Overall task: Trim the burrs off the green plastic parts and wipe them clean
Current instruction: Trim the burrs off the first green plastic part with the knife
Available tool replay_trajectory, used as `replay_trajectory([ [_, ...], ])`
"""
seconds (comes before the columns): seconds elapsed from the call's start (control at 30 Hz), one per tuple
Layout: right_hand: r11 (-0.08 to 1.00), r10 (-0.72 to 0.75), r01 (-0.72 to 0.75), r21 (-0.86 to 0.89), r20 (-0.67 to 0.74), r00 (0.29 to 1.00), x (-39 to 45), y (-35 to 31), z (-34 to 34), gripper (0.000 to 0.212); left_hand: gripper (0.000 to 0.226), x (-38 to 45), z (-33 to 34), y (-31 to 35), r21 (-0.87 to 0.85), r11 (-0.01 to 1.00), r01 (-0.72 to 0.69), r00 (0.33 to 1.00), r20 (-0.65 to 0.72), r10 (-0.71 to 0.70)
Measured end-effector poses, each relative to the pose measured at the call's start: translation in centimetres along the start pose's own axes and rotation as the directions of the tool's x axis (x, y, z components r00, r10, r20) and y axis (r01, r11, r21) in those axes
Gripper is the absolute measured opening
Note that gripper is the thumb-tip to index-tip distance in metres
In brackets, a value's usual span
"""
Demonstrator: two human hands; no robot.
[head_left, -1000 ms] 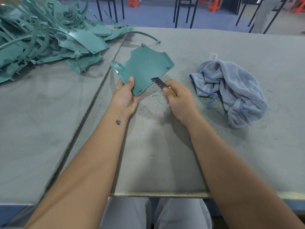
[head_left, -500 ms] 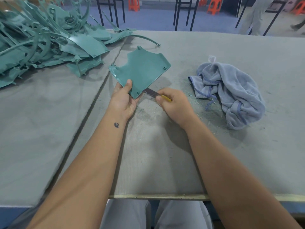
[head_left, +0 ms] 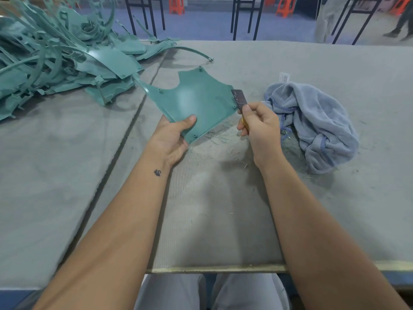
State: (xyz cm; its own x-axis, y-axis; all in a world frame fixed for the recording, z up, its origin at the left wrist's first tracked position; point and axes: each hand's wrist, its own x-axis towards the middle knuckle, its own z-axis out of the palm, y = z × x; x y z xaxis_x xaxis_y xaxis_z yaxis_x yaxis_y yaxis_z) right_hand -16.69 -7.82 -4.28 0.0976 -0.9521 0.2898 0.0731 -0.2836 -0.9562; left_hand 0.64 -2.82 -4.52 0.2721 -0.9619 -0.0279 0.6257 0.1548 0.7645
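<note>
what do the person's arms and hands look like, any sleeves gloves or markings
Both forearms are bare to the frame's edge: no sleeves, gloves, watch or rings visible. The left hand has a small dark tattoo on the inner wrist. The right hand shows no markings.
</note>
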Motion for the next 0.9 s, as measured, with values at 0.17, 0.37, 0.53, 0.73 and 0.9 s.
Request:
replay_trajectory([
  [0.17, 1.0, -0.004, 0.004, -0.021, 0.004, 1.0, 0.1, -0.1, 0.2, 0.024, 0.031, 0.1, 0.1, 0.0, -0.023, 0.999, -0.045, 0.999, -0.009, 0.045],
  [0.37, 0.998, 0.001, 0.001, -0.065, 0.019, 1.0, 0.4, 0.2, 0.4, 0.028, 0.034, 0.1, 0.0, 0.3, 0.017, 0.994, -0.111, 0.994, -0.009, 0.111],
  [0.53, 0.99, 0.002, 0.008, -0.137, 0.071, 0.997, 0.6, 0.8, 0.3, 0.026, 0.034, -0.1, 0.0, 0.4, -0.018, 0.995, -0.099, 0.995, 0.024, 0.099],
  [0.73, 0.994, 0.023, -0.011, -0.113, 0.112, 0.993, 0.6, 0.9, 0.1, 0.028, 0.034, -0.3, -0.1, 0.4, -0.034, 0.995, -0.097, 0.995, 0.03, 0.098],
  [0.9, 0.994, 0.064, -0.05, -0.102, 0.137, 0.988, 0.7, 0.7, -0.2, 0.029, 0.034, -0.3, -0.3, 0.4, -0.043, 0.995, -0.09, 0.996, 0.018, 0.091],
])
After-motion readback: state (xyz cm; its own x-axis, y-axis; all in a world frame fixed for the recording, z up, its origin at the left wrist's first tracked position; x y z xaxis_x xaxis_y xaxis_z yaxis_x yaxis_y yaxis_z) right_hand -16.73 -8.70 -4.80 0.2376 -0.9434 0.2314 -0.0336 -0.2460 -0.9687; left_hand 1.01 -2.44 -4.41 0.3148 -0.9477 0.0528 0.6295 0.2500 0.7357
